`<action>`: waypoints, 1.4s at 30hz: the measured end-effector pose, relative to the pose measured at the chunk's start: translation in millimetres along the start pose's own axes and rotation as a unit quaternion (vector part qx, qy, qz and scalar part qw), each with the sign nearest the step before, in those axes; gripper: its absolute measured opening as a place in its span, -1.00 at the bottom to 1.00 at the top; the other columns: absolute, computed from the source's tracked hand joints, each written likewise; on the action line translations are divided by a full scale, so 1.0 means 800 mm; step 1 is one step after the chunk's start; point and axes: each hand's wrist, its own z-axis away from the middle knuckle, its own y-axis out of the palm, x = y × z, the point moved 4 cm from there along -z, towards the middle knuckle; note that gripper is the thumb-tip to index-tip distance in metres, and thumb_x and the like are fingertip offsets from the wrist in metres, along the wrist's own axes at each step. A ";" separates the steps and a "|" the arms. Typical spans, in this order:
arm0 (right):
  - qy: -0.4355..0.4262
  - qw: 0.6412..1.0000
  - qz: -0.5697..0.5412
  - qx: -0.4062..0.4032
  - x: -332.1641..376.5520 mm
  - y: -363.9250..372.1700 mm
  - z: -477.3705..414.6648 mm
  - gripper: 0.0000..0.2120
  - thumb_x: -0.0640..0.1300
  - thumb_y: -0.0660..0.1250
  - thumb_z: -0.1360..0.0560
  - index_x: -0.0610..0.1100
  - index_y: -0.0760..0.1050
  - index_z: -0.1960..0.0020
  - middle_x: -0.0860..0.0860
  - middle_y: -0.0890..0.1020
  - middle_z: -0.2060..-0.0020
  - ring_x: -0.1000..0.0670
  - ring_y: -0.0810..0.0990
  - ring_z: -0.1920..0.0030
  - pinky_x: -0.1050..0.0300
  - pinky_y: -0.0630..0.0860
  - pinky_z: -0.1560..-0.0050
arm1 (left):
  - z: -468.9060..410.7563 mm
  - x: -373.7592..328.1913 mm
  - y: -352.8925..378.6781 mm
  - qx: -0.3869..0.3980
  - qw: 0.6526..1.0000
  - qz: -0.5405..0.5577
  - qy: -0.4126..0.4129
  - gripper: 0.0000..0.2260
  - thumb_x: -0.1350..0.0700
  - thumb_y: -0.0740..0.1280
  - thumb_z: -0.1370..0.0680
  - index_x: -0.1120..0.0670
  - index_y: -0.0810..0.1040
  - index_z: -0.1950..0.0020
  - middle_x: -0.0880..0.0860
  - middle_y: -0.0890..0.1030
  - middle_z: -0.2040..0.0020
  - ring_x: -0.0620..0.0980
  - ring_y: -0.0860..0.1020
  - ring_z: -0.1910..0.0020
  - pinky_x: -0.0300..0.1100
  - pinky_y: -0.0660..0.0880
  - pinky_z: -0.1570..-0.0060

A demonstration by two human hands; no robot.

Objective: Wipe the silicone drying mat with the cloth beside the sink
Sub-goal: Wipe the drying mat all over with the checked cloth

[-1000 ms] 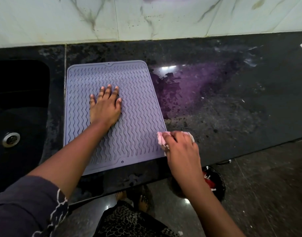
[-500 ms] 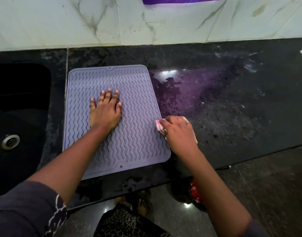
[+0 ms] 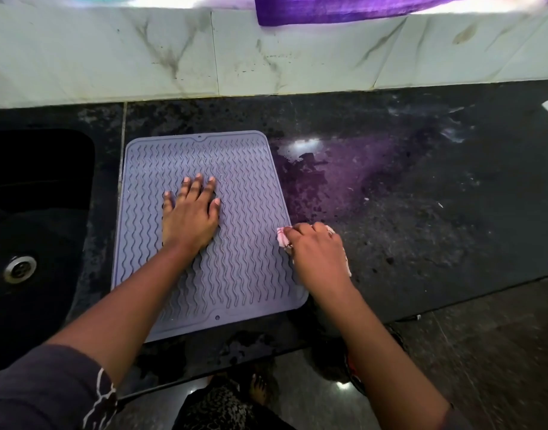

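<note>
A grey-lilac silicone drying mat [image 3: 241,181] with wavy ridges lies flat on the black counter, just right of the sink. My left hand [image 3: 190,215] rests flat on the mat's middle, fingers spread, pressing it down. My right hand [image 3: 317,252] sits at the mat's right edge, closed over a small pink-and-white cloth [image 3: 282,238]. Only the cloth's ends show past my fingers and wrist.
A black sink [image 3: 33,212] with a steel drain [image 3: 19,268] lies left of the mat. The black granite counter [image 3: 421,212] stretches right, streaked and wet-looking. A marble backsplash [image 3: 173,57] runs behind, with a purple cloth [image 3: 328,7] hanging above. The counter's front edge is near my arms.
My right hand with the cloth has slid away from me along the mat's right edge. My left hand stays pressed on the mat. The view has tilted upward slightly.
</note>
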 end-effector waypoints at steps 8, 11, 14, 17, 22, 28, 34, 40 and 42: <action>0.009 0.993 0.012 0.115 0.007 0.001 0.055 -0.70 -0.19 0.16 -0.56 -0.09 0.38 -0.29 -0.06 0.48 -0.15 -0.09 0.42 -0.16 0.02 0.39 -0.07 | -0.001 0.000 -0.001 0.004 1.000 0.003 -0.001 -0.52 -0.10 -0.08 -0.63 -0.06 -0.02 -0.55 0.00 0.02 -0.57 0.01 -0.06 -0.55 0.14 -0.14 -0.46; 0.021 0.995 -0.032 0.089 0.003 -0.012 0.021 -0.66 -0.19 0.20 -0.55 -0.07 0.38 -0.31 -0.06 0.49 -0.14 -0.09 0.42 -0.15 0.02 0.40 -0.07 | -0.001 0.001 -0.002 0.007 1.000 0.008 0.001 -0.52 -0.10 -0.08 -0.63 -0.06 -0.03 -0.55 0.00 0.02 -0.57 0.02 -0.07 -0.55 0.14 -0.16 -0.46; 0.031 0.999 -0.037 -0.004 0.026 -0.014 -0.027 -0.58 -0.22 0.20 -0.53 -0.07 0.30 -0.37 -0.05 0.46 -0.18 -0.09 0.41 -0.17 0.00 0.38 -0.14 | 0.001 0.000 -0.003 0.006 1.000 0.015 0.002 -0.51 -0.10 -0.08 -0.63 -0.05 -0.04 -0.55 0.01 0.01 -0.57 0.02 -0.07 -0.55 0.14 -0.17 -0.46; 0.044 0.999 0.003 0.003 0.049 -0.006 -0.046 -0.61 -0.25 0.13 -0.55 -0.13 0.28 -0.38 -0.09 0.43 -0.24 -0.12 0.37 -0.22 -0.03 0.33 -0.19 | 0.000 0.002 -0.005 0.008 1.000 0.012 0.004 -0.51 -0.10 -0.08 -0.63 -0.05 -0.05 -0.55 0.01 0.00 -0.57 0.02 -0.08 -0.55 0.13 -0.18 -0.46; 0.044 0.986 -0.037 0.158 0.044 -0.018 -0.027 -0.73 -0.12 0.14 -0.57 -0.14 0.48 -0.20 -0.12 0.55 -0.12 -0.12 0.51 -0.11 0.01 0.45 -0.07 | -0.005 0.006 -0.011 0.034 0.998 0.049 0.011 -0.51 -0.10 -0.05 -0.63 -0.05 -0.02 -0.55 -0.01 0.00 -0.57 0.00 -0.08 -0.55 0.10 -0.20 -0.46; 0.058 0.974 -0.217 -0.028 0.081 -0.064 -0.138 -0.82 -0.13 0.25 -0.52 -0.08 0.58 -0.07 -0.07 0.66 0.12 -0.06 0.60 0.12 0.03 0.56 0.08 | -0.039 0.052 -0.051 -0.040 0.982 0.184 0.007 -0.65 0.07 0.21 -0.58 0.02 0.40 -0.38 0.07 0.46 -0.34 0.08 0.38 -0.32 0.07 0.27 -0.32; -0.009 0.992 -0.116 -0.048 0.141 -0.043 -0.302 -0.57 0.12 0.16 -0.55 0.00 0.38 -0.37 -0.12 0.52 -0.26 -0.19 0.40 -0.28 -0.09 0.34 -0.20 | -0.106 0.111 -0.048 -0.014 0.997 0.070 0.003 -0.58 0.04 0.18 -0.58 0.06 0.32 -0.45 0.09 0.33 -0.47 0.08 0.24 -0.47 0.08 0.10 -0.44; -0.058 0.994 -0.088 -0.006 0.134 0.026 -0.318 -0.32 0.34 0.03 -0.50 0.10 -0.03 -0.52 0.03 0.01 -0.54 -0.12 -0.12 -0.52 -0.30 -0.08 -0.42 | -0.110 0.113 -0.031 -0.011 0.999 0.039 0.013 -0.51 -0.03 0.02 -0.62 0.02 0.07 -0.55 0.01 0.11 -0.56 0.03 0.01 -0.54 0.07 -0.08 -0.48; -0.053 0.995 -0.079 -0.034 0.139 0.024 -0.317 -0.38 0.27 0.05 -0.53 0.06 0.04 -0.51 0.01 0.10 -0.52 -0.13 -0.02 -0.51 -0.26 0.06 -0.42 | -0.112 0.114 -0.030 -0.010 0.999 0.039 0.011 -0.50 -0.03 0.01 -0.62 0.01 0.05 -0.55 0.00 0.09 -0.56 0.01 -0.01 -0.55 0.06 -0.10 -0.48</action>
